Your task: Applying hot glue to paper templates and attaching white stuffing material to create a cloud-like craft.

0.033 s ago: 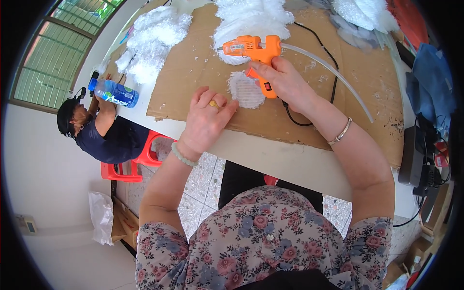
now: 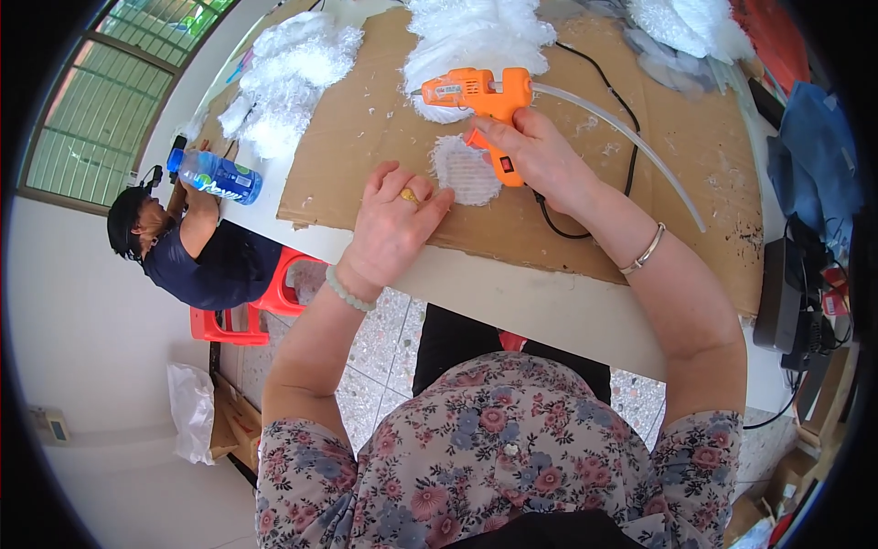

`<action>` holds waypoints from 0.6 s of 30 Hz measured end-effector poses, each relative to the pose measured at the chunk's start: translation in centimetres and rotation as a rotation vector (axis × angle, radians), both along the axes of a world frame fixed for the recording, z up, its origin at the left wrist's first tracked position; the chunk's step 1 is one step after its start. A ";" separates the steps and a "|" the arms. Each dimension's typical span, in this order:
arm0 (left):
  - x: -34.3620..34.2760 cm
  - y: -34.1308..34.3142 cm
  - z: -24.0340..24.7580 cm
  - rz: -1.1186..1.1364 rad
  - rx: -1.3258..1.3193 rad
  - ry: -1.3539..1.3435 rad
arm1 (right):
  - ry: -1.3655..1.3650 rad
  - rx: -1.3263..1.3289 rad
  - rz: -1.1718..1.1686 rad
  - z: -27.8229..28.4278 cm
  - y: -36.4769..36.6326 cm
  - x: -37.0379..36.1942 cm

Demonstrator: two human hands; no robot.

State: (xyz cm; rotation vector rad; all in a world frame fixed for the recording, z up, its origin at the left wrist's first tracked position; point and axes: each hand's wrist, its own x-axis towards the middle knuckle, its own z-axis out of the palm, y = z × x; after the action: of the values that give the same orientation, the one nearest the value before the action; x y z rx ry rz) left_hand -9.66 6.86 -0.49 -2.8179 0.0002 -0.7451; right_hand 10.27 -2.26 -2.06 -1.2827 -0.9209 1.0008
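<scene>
My right hand (image 2: 549,160) is closed around the handle of an orange hot glue gun (image 2: 487,90), its nozzle pointing left. A long translucent glue stick (image 2: 631,133) curves out of the gun's back. Below the gun, a small white fringed fabric patch (image 2: 466,174) lies on the cardboard sheet (image 2: 347,165). Just left of the patch rests my left hand (image 2: 393,215), fingers bent and thumb apart, its thumb tip close to the patch edge. Nothing shows in it. Behind the nozzle lies a pile of white fluffy material (image 2: 476,41).
More white fluffy bundles lie at the back left (image 2: 297,78) and back right (image 2: 695,27). A black cord (image 2: 608,82) loops across the cardboard. At the left, a blue-labelled bottle (image 2: 219,176) lies near another person (image 2: 197,242) beside a red stool (image 2: 283,284).
My left hand has shifted very slightly to the right. The right hand and glue gun look unchanged.
</scene>
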 end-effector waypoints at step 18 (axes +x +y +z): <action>1.1 0.0 0.1 -0.023 -0.083 0.053 | -0.101 0.041 0.010 0.0 0.0 -0.2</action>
State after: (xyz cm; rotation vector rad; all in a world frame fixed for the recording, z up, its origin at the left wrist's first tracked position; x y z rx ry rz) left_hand -8.60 6.89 -0.44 -2.9204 0.0114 -0.6905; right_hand 10.03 -2.28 -2.07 -1.3051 -1.0209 0.9269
